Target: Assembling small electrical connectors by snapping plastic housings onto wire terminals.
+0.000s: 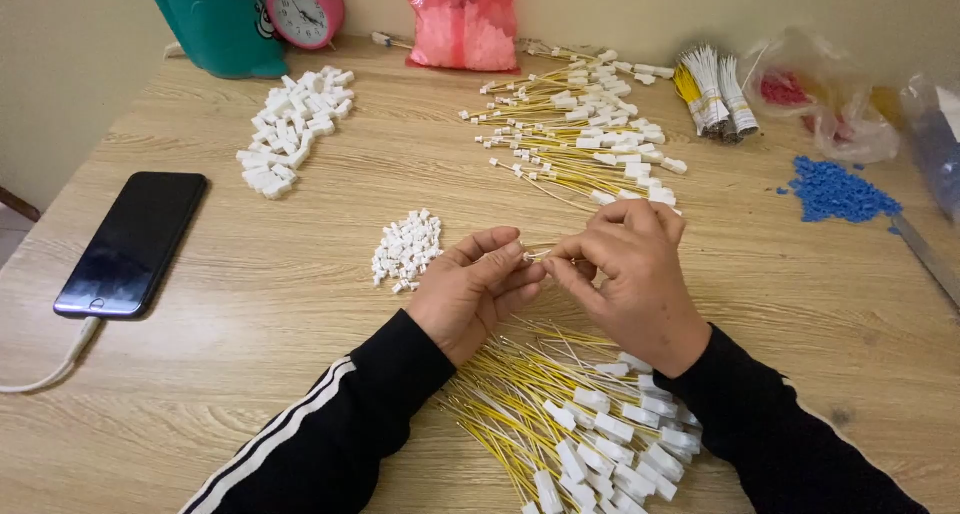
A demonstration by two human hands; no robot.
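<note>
Wood-grain tabletop (250, 324) fills the view against a plain cream wall, with a green container (215, 19), a pink alarm clock (305, 9) and a pink bag (462, 19) lined up at the far edge. Finished yellow leads (580, 124) fan out beyond my hands; a bigger sheaf of yellow wires with white housings (570, 424) lies just under my wrists. A dark phone (133, 242) charges at my left, near two heaps of white connectors (295, 129) (407, 249).

My left hand (475, 294) is curled nearly shut, pinching a small white connector at the fingertips. My right hand (635, 274) is also pinched closed, on the end of one thin yellow wire (538, 255) bridging the gap between both hands.

I judge the wire featherlight and springy, best held close to its tip; the connector is tiny, hard and easily dropped.
</note>
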